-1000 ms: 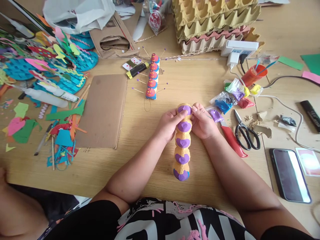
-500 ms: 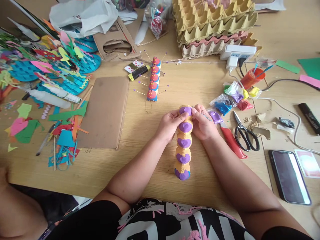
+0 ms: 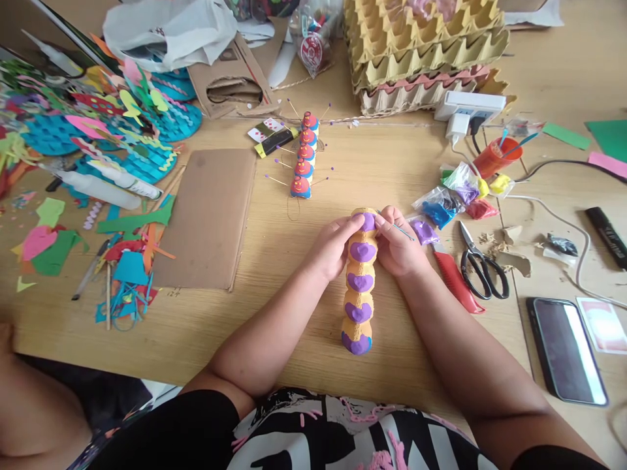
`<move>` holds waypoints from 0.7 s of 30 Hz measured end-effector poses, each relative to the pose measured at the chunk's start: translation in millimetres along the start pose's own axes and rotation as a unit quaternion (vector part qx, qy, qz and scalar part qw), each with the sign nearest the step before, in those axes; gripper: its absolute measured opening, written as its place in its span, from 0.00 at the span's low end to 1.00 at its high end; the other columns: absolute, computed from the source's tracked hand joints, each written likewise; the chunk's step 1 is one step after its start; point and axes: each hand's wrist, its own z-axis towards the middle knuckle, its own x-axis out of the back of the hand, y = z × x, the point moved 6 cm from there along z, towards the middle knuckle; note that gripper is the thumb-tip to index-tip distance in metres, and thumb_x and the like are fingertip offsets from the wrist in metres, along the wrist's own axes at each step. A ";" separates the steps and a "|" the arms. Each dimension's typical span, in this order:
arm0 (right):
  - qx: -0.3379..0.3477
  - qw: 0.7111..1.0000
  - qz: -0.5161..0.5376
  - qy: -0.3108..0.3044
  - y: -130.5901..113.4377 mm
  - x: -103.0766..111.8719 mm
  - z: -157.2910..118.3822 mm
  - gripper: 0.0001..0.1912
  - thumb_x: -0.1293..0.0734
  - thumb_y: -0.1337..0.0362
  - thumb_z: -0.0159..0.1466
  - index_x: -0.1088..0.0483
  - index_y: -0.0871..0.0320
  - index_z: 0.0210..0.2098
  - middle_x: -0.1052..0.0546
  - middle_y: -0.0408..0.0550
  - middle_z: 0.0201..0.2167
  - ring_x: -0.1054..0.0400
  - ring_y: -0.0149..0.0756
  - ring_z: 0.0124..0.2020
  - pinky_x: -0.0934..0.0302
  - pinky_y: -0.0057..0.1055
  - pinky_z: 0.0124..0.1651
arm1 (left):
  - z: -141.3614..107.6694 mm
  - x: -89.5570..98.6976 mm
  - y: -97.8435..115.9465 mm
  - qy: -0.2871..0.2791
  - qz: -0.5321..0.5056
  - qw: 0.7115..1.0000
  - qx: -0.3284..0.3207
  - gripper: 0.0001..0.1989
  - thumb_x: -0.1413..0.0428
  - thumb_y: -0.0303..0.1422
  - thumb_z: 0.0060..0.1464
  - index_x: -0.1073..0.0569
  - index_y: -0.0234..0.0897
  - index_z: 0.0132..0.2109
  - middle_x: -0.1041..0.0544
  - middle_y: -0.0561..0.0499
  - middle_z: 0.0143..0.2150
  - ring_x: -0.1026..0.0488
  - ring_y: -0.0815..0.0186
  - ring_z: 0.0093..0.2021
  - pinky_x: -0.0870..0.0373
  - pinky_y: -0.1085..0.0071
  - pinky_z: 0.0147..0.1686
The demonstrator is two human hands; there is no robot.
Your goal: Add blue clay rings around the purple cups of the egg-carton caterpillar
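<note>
A yellow egg-carton strip (image 3: 361,298) with a purple clay patch on each bump lies lengthwise in front of me. My left hand (image 3: 333,245) grips its far end from the left, thumb on the farthest purple patch (image 3: 368,222). From the right, my right hand (image 3: 399,245) pinches the same end, its thumb at that patch's edge. A thin blue stick (image 3: 402,232) pokes out of my right hand; its other end is mostly hidden by the fingers. Beyond stands a finished-looking egg-carton caterpillar (image 3: 304,153) with red-and-blue smiling segments and purple-tipped stick legs.
Right of my hands lie bagged clay (image 3: 437,210), a red-handled cutter (image 3: 456,281), scissors (image 3: 482,264) and a phone (image 3: 568,349). An orange cup (image 3: 497,158) stands behind them. Leftward are cardboard (image 3: 203,219) and paper scraps (image 3: 130,271). Stacked egg trays (image 3: 421,59) fill the back.
My left thumb has shifted slightly on the farthest purple patch. Both hands keep hold of the strip, and the view has moved a little.
</note>
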 end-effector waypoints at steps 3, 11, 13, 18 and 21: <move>-0.005 1.000 0.014 -0.003 1.4 1.3 0.6 0.36 0.12 0.52 0.52 0.44 0.51 0.29 0.38 0.36 0.25 0.46 0.31 0.27 0.48 0.29 0.30 | 0.1 -3.1 1.5 -0.017 -0.003 1.000 0.001 0.23 0.23 0.53 0.50 0.14 0.39 0.40 0.14 0.50 0.38 0.18 0.65 0.38 0.23 0.70 0.42; 0.002 1.000 0.022 -0.006 3.0 2.5 2.7 0.39 0.10 0.50 0.48 0.44 0.51 0.29 0.37 0.36 0.25 0.46 0.29 0.27 0.47 0.30 0.29 | -0.6 -6.5 2.4 -0.034 -0.031 0.999 0.000 0.27 0.19 0.54 0.42 0.14 0.38 0.39 0.15 0.51 0.36 0.19 0.68 0.36 0.23 0.72 0.40; 0.003 1.000 0.020 -0.002 3.5 4.3 3.6 0.39 0.10 0.49 0.48 0.44 0.51 0.29 0.37 0.36 0.25 0.47 0.29 0.26 0.48 0.30 0.29 | -0.5 -5.8 2.4 -0.031 -0.031 0.999 -0.002 0.27 0.20 0.54 0.44 0.14 0.38 0.40 0.14 0.51 0.38 0.19 0.67 0.38 0.23 0.72 0.42; 0.008 1.000 0.004 -0.002 5.2 7.3 5.0 0.39 0.11 0.47 0.50 0.45 0.51 0.29 0.38 0.36 0.24 0.47 0.30 0.27 0.48 0.31 0.30 | -0.2 -2.8 0.9 -0.013 -0.021 1.000 0.005 0.21 0.22 0.48 0.51 0.14 0.38 0.42 0.14 0.50 0.39 0.18 0.67 0.38 0.23 0.71 0.43; 0.026 1.000 -0.016 -0.002 5.5 8.1 5.5 0.38 0.12 0.43 0.52 0.44 0.51 0.30 0.39 0.36 0.25 0.47 0.31 0.28 0.48 0.31 0.31 | 0.1 -2.4 2.1 -0.018 -0.034 0.999 -0.003 0.21 0.20 0.47 0.49 0.15 0.39 0.42 0.14 0.51 0.40 0.17 0.67 0.39 0.22 0.71 0.44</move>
